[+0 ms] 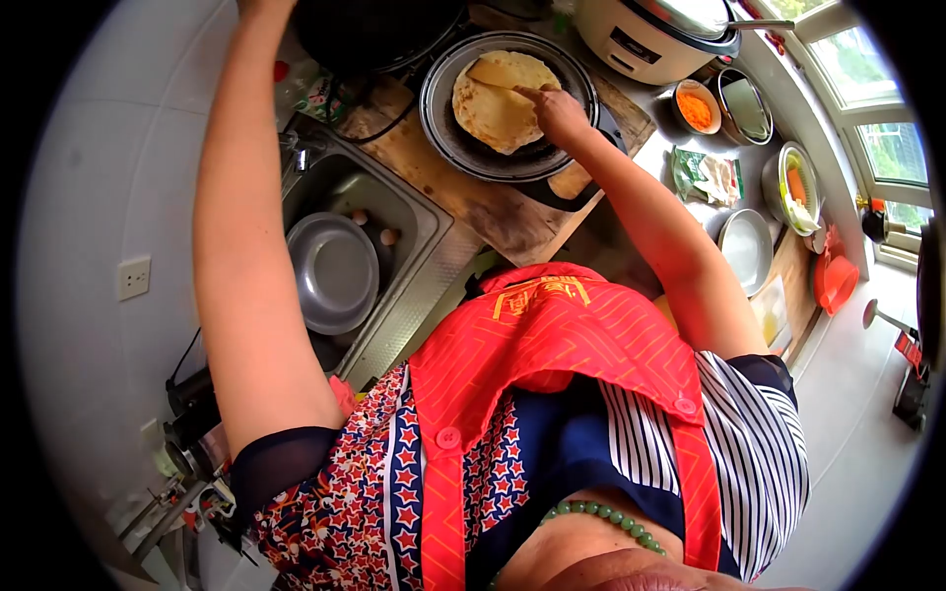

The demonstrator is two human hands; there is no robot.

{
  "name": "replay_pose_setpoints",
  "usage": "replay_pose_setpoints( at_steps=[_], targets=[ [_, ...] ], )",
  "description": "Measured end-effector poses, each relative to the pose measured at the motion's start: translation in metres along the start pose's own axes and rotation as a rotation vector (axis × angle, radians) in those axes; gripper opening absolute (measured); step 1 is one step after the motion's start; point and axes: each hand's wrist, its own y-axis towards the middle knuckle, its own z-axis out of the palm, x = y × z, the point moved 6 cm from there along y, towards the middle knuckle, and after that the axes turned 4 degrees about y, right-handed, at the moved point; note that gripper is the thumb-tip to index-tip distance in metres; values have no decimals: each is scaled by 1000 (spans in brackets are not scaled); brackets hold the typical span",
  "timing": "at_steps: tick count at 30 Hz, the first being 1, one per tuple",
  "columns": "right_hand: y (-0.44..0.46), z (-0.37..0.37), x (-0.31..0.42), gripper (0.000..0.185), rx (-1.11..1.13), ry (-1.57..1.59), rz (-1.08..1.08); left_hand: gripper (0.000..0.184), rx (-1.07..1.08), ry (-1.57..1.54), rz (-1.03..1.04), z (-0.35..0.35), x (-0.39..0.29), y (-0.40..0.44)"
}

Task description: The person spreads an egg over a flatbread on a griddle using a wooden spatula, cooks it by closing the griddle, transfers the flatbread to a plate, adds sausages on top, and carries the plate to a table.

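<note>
A round, browned flatbread (503,123) lies in a dark round pan (443,128) on the worktop ahead of me. My right hand (560,113) reaches over its right edge, fingers closed and index finger stretched forward. From these fingertips a flat tan strip (493,73) runs left across the flatbread; it looks like a wooden spatula, though a folded edge is hard to rule out. My left arm stretches to the top left, where only the base of my left hand (264,6) shows. Its fingers are beyond the frame, near a large black pan (370,30).
A wooden board (493,212) lies under the pan. At left, the sink (434,222) holds a metal basin (333,276) and eggshell-like pieces. A rice cooker (626,44) stands behind. Along the window are a bowl of orange shreds (696,108), a green packet (705,175) and a metal plate (746,251).
</note>
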Motion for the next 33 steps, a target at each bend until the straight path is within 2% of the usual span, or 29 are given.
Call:
replay_pose_setpoints(
  at_steps=[1,3,4,5,6,7,9,11,18,21,24,27,30,33],
  targets=[
    [0,-1,-9,56,2,33,9,42,31,-47,-12,-20,-25,-3],
    [-9,-9,-18,56,6,17,52,36,120,-214,81,-53,-78,-24],
    [-16,-14,-21,56,1,28,75,34,287,-263,98,-53,-102,-46],
    [-23,-18,-25,55,14,26,99,33,356,-385,122,-54,-124,-73],
    [-30,-22,-28,55,26,23,121,18,351,-438,153,-42,-140,-101],
    [-37,-25,-32,55,38,19,143,19,463,-335,216,-40,-165,-134],
    [-54,-28,-39,52,-4,30,133,24,767,-455,166,-36,-198,-198],
    [-69,-32,-40,49,-15,46,155,25,921,-552,72,-38,-215,-239],
    [-104,-47,-22,43,-1,94,182,26,897,-623,41,-40,-229,-277],
    [-110,-43,-20,42,68,93,218,27,991,-586,82,-39,-231,-268],
    [-111,-53,-11,42,38,86,227,27,849,-624,47,-43,-233,-259],
    [-119,-41,-17,39,99,82,181,26,1027,-601,61,-39,-240,-273],
    [-124,-69,-4,39,79,178,180,25,909,-589,30,-36,-233,-272],
    [-139,-89,3,29,118,132,130,23,823,-634,-64,-38,-222,-268]
  ],
)
